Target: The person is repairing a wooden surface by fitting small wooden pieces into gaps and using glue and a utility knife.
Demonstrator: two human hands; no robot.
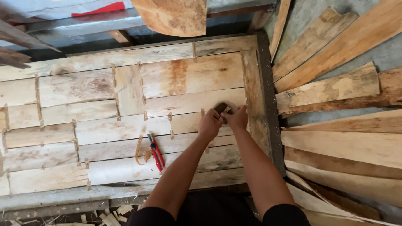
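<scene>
Fingers [219, 119] of both hands pinch a small dark brown roll of tape [221, 107] near the right edge of the big patched veneer sheet [97, 117] on the tabletop; red cutter [156, 151] lies nearby, left of the forearms.

A grey concrete floor [393, 53] shows at the upper right, largely covered by a fan of long pale wooden veneer strips [348, 47] lying side by side and overlapping. Along the top runs a grey metal-edged bench [101, 22] bearing a pale sheet and a small red strip [99, 9]. Wood splinters and offcuts [110, 220] litter the dark ground at the bottom. Soft daylight falls evenly.
</scene>
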